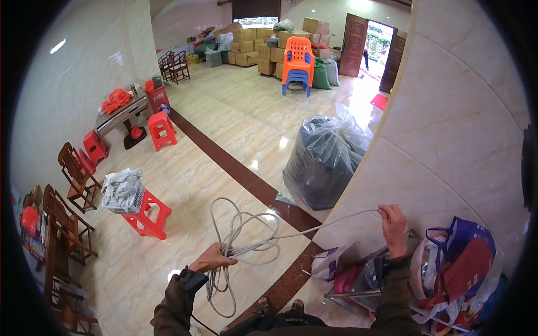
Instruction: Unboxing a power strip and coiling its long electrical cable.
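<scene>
My left hand (pixel 216 257) grips a loosely looped bundle of light grey cable (pixel 256 244) in front of my body. Some loops stand out above the fist, and others hang below it. From the bundle one strand runs right to my right hand (pixel 393 224), whose fingers pinch it near the tiled wall. That strand slopes upward to the right, with little slack. Inside the right fist, the cable's continuation is hidden. Below the left hand, a loose cable tip (pixel 306 272) shows near the dark floor strip.
At lower right stands a metal rack (pixel 353 294) with bags and a pink basin (pixel 420 260). A large plastic sack (pixel 323 168) of dark material rests by the wall corner. To the left, a red stool (pixel 147 216) carries a basket of cloths (pixel 122 191). Wooden chairs (pixel 71 227) line the left wall.
</scene>
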### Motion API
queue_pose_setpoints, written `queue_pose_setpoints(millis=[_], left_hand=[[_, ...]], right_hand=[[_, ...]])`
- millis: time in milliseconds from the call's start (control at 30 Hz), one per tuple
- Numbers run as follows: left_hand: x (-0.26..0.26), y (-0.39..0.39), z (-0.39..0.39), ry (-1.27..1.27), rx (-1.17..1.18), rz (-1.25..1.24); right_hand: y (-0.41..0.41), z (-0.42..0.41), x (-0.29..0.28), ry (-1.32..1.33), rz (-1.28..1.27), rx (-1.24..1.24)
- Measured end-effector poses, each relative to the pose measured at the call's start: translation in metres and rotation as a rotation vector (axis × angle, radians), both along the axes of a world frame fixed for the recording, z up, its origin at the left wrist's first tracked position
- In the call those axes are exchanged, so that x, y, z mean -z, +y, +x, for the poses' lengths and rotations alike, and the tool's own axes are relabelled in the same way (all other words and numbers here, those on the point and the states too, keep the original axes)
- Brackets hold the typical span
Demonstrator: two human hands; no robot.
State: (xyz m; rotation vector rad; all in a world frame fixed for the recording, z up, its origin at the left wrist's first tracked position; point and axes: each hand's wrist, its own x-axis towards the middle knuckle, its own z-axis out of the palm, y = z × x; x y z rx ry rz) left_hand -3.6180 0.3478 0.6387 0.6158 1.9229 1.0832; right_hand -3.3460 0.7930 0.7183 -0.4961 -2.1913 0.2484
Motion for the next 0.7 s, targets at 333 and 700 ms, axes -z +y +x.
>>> queue_pose_setpoints(millis=[333,700], left_hand=[[-0.021,-0.009,-0.007,0.088,-0.328,0.133],[-0.041,0.03,-0.025,0.31,-0.376,0.133]], right_hand=[[-0.031,0.027,0.154,-0.337,-0.437,-0.175],[-0.132,0.041,0.228,-0.912,-0.36,-0.729]])
